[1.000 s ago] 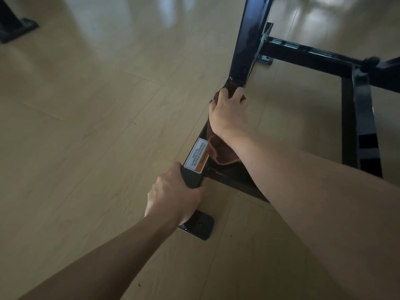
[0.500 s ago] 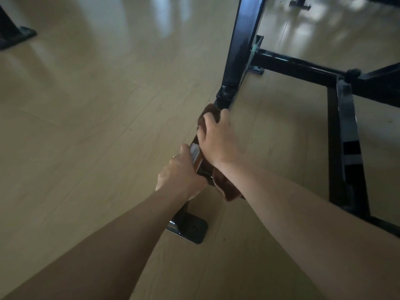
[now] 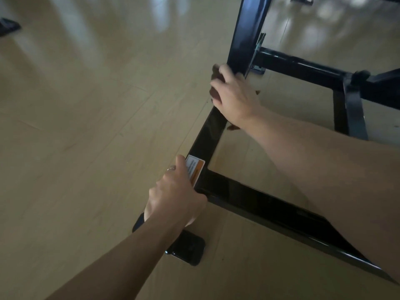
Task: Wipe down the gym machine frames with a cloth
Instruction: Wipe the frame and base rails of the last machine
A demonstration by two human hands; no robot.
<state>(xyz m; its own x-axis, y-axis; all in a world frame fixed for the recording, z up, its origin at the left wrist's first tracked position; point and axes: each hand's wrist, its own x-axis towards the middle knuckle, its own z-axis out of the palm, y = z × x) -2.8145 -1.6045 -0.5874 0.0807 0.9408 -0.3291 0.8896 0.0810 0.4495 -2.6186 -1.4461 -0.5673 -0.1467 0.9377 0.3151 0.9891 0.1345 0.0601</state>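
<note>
A black gym machine frame [image 3: 208, 135] lies low over the wooden floor, with a base bar running from a corner foot up to an upright post [image 3: 244, 35]. My right hand [image 3: 234, 98] presses a brown cloth [image 3: 215, 92] onto the base bar right below the post; the cloth is mostly hidden under the hand. My left hand [image 3: 175, 195] grips the near corner of the frame, beside a white and orange warning label [image 3: 194, 169]. A ring shows on one left finger.
A second black bar [image 3: 281, 213] runs right from the corner under my right forearm. Further frame bars [image 3: 303, 70] cross at the back right. A flat black foot plate [image 3: 188, 250] sits on the floor under my left wrist. Another machine's base [image 3: 8, 26] lies at far left.
My right hand has slid the cloth away from me along the base bar, from beside my left hand up to the foot of the upright post. My left hand stays on the corner.
</note>
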